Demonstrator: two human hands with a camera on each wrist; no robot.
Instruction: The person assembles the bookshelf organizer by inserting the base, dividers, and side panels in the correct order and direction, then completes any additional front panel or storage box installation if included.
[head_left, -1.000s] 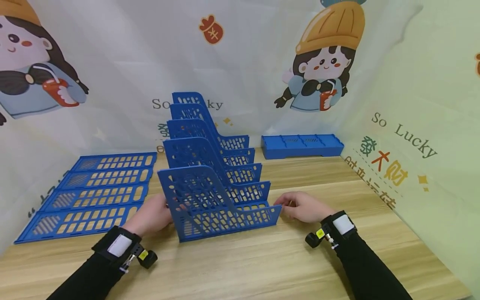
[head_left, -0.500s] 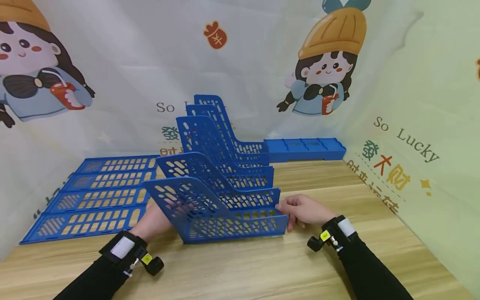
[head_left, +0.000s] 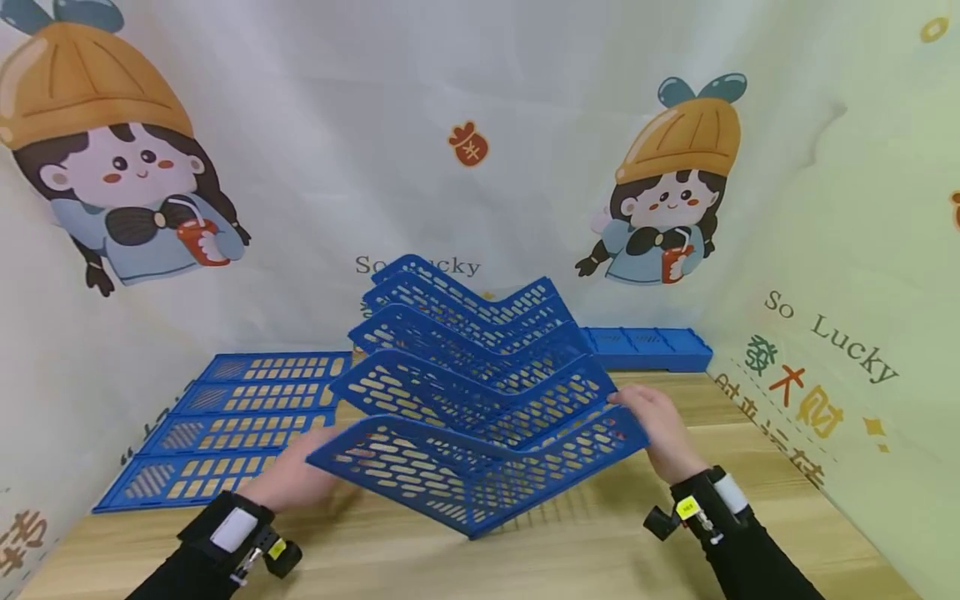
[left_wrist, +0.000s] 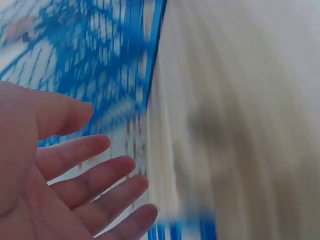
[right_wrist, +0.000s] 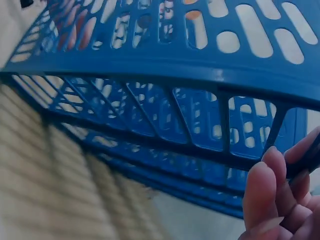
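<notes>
A blue perforated plastic file rack (head_left: 510, 483) with several upright dividers is tilted, its right end raised off the table. At that raised end my right hand (head_left: 663, 429) pinches the base with thumb and fingers. In the right wrist view the fingertips (right_wrist: 262, 180) close on a bar of the slotted underside. My left hand (head_left: 300, 475) is at the rack's left side, partly hidden behind the front divider. Its spread, gently bent fingers (left_wrist: 107, 180) hold nothing in the left wrist view, and the rack lies just beyond them.
Several flat blue slotted panels (head_left: 153, 479) lie side by side at the left of the wooden table (head_left: 570, 554). A long blue piece (head_left: 652, 346) stands at the back right. Printed cloth (head_left: 540, 183) hangs behind and at the sides.
The rack has gone from standing on the table to tilted, with its right end lifted. My right hand has risen with it. The head view has shifted upward.
</notes>
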